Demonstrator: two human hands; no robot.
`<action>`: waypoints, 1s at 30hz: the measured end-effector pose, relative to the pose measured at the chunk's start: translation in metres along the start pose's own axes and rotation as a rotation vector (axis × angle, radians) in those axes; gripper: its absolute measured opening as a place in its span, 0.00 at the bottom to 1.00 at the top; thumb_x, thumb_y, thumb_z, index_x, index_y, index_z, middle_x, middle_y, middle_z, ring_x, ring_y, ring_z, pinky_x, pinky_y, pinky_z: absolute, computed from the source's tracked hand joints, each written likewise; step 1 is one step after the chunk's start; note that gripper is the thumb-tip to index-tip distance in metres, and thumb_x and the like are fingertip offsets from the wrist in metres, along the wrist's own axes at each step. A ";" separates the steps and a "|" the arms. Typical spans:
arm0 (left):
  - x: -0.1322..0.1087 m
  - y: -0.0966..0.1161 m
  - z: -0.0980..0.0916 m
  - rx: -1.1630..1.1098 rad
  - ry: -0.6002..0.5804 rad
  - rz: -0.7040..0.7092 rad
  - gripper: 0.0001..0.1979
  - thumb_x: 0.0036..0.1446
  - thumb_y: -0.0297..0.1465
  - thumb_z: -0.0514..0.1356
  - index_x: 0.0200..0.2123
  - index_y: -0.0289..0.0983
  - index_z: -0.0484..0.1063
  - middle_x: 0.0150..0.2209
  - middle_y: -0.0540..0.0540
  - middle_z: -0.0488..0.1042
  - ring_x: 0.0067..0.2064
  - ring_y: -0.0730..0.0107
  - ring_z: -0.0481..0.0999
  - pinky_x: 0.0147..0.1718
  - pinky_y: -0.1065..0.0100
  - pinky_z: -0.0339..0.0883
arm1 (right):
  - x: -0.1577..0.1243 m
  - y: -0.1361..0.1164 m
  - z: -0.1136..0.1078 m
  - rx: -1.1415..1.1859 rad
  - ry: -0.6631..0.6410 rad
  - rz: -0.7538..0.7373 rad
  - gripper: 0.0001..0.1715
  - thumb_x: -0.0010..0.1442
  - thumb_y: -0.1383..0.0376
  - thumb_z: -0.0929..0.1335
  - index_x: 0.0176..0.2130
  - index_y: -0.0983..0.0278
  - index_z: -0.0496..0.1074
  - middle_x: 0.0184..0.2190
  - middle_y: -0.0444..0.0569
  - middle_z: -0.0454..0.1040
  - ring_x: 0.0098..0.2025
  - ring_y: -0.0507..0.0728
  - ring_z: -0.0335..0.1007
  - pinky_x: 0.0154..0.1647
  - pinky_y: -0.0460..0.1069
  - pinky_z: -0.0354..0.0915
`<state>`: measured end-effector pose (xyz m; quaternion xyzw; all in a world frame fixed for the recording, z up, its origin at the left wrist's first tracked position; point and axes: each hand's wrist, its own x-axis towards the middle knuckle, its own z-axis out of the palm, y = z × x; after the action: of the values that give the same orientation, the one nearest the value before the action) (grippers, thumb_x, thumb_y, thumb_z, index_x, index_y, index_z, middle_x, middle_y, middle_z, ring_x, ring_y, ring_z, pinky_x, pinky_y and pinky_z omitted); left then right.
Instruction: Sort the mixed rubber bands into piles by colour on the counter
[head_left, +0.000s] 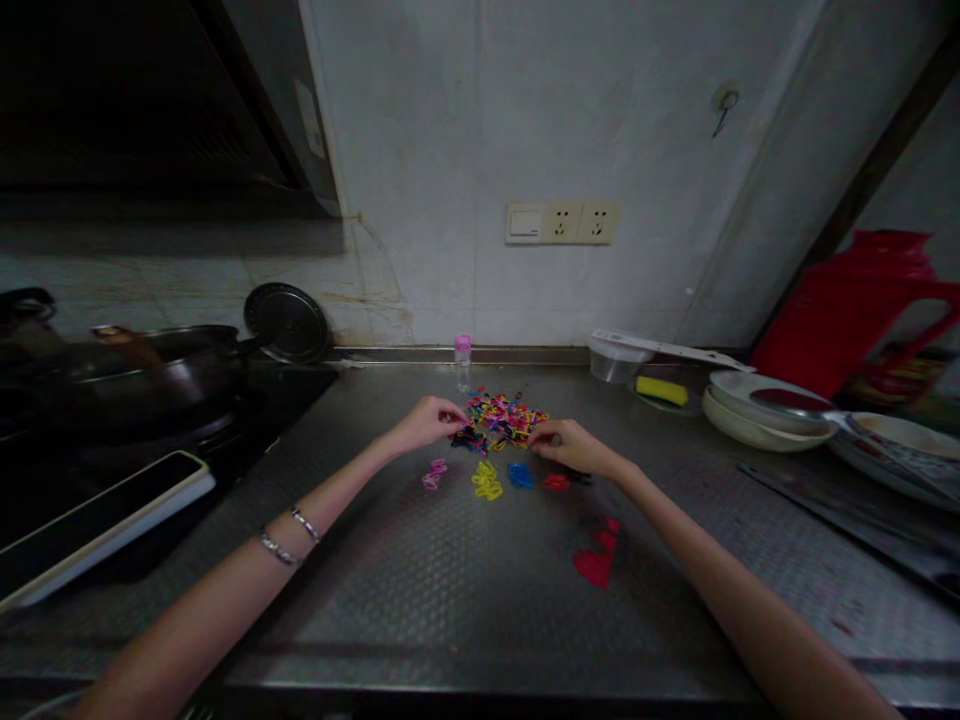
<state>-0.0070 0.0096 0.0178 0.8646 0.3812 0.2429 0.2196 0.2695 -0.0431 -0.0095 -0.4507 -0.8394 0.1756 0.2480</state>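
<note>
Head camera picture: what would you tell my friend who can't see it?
A left hand and a right hand touch a mixed pile of colourful little bands on a metal counter. Nearer the camera lie a pink pile, yellow pile, blue pile and red pile.

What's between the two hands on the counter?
The mixed pile of coloured elastic bands, touched by the left hand and right hand at either edge; head view shows it.

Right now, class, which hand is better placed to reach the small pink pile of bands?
Left. The left hand sits at the mixed heap's left edge, with the pink pile close by it. The right hand is on the far side, with the yellow pile and blue pile between.
</note>
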 end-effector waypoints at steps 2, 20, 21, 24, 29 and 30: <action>-0.010 -0.004 -0.005 0.020 -0.019 -0.014 0.11 0.49 0.31 0.58 0.34 0.32 0.76 0.29 0.46 0.76 0.27 0.75 0.67 0.27 0.75 0.58 | 0.000 0.003 0.000 -0.010 0.015 0.006 0.13 0.50 0.70 0.62 0.34 0.66 0.74 0.30 0.47 0.75 0.32 0.52 0.68 0.34 0.45 0.61; -0.056 -0.013 -0.015 0.008 -0.206 -0.021 0.11 0.48 0.32 0.58 0.32 0.33 0.77 0.32 0.45 0.76 0.32 0.73 0.71 0.32 0.75 0.60 | 0.041 -0.026 0.018 -0.344 -0.156 -0.053 0.14 0.52 0.71 0.62 0.36 0.64 0.75 0.35 0.50 0.75 0.36 0.54 0.68 0.37 0.45 0.60; -0.056 -0.013 -0.015 0.007 -0.196 -0.020 0.11 0.48 0.32 0.58 0.32 0.32 0.77 0.31 0.45 0.76 0.32 0.73 0.71 0.32 0.75 0.60 | 0.043 -0.026 0.019 -0.364 -0.166 -0.040 0.14 0.52 0.71 0.63 0.36 0.63 0.75 0.35 0.50 0.75 0.36 0.54 0.69 0.37 0.44 0.60; -0.055 -0.013 -0.016 0.015 -0.156 -0.018 0.11 0.48 0.31 0.57 0.30 0.32 0.77 0.30 0.45 0.75 0.31 0.73 0.70 0.31 0.75 0.60 | 0.046 -0.025 0.021 -0.409 -0.176 -0.006 0.12 0.52 0.71 0.63 0.35 0.63 0.74 0.34 0.50 0.76 0.37 0.54 0.69 0.37 0.44 0.59; -0.052 -0.011 -0.015 0.005 -0.116 -0.006 0.11 0.48 0.31 0.56 0.29 0.31 0.77 0.28 0.46 0.74 0.30 0.73 0.70 0.30 0.74 0.59 | 0.049 -0.024 0.021 -0.418 -0.190 0.003 0.11 0.52 0.70 0.63 0.34 0.64 0.74 0.33 0.49 0.76 0.35 0.53 0.69 0.36 0.44 0.59; -0.052 -0.010 -0.015 0.001 -0.108 -0.005 0.11 0.48 0.31 0.56 0.28 0.31 0.77 0.28 0.46 0.75 0.30 0.73 0.70 0.30 0.74 0.59 | 0.049 -0.024 0.021 -0.414 -0.189 0.001 0.11 0.53 0.70 0.63 0.34 0.64 0.74 0.33 0.49 0.76 0.35 0.53 0.69 0.36 0.43 0.59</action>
<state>-0.0522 -0.0206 0.0106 0.8755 0.3712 0.1949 0.2403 0.2185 -0.0163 -0.0013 -0.4738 -0.8768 0.0414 0.0703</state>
